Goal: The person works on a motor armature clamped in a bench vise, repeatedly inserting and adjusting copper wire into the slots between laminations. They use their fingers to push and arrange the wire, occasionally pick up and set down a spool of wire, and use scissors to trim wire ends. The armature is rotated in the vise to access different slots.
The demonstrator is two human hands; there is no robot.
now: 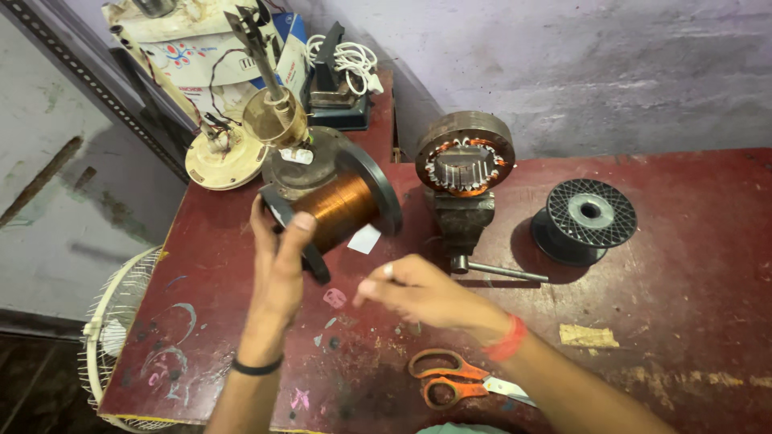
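**Hands at a spool of copper wire**

Left hand [279,261] raised, fingers loosely open, fingertips against the black flange of the copper wire spool [336,207] at its 1 o'clock. Right hand [418,291] pinched shut — contents indiscernible. Beyond, at 1 o'clock, a wound stator [466,163] in a vise [464,223] — scuffed red table [683,305], orange scissors [450,378].

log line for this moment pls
left hand: on copper wire spool | right hand: fingers pinched, above table | nearby: stator in vise, scissors, empty spool
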